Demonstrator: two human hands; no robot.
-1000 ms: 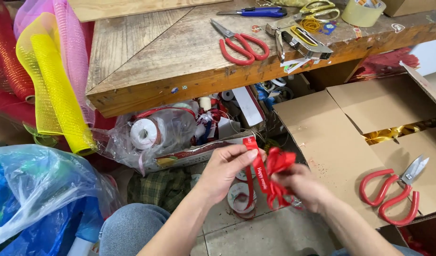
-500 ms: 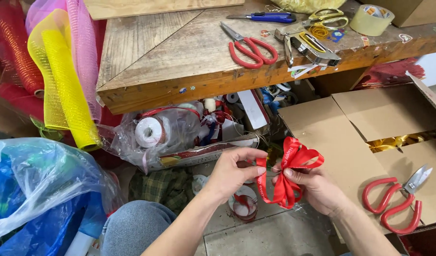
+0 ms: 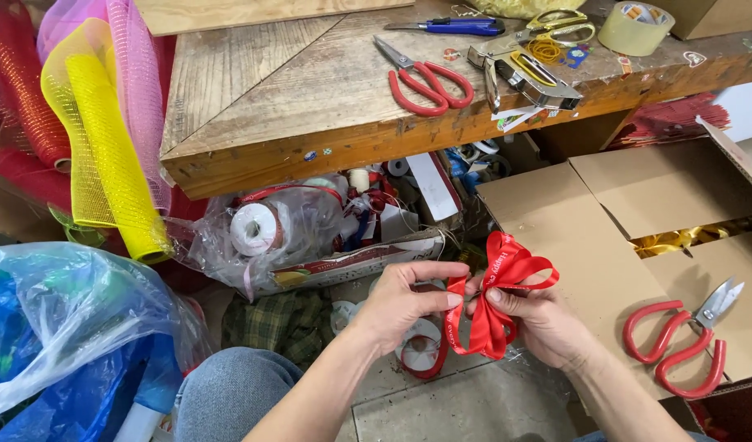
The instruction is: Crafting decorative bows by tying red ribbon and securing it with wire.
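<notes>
Fanning out since a second ago, the red ribbon bow (image 3: 500,295) now shows full loops; left hand (image 3: 396,307) and right hand (image 3: 544,323) fingers pinch its centre; shaping looks nearly finished.

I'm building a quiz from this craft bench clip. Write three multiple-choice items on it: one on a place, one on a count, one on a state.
1. Where do the red-handled scissors nearest the right hand lie?
A. on the cardboard box flap
B. on the wooden table
C. in the plastic bag

2. How many pairs of red-handled scissors show?
A. one
B. two
C. four

3. What is the state of the red ribbon?
A. wound flat on a spool
B. folded into loops and pinched by both hands
C. lying loose on the floor

Answers:
1 A: they rest on the brown flap of the cardboard box.
2 B: one pair on the flap, another pair on the wooden table.
3 B: the left hand and right hand grip it at the middle, with loops fanning out.
</notes>
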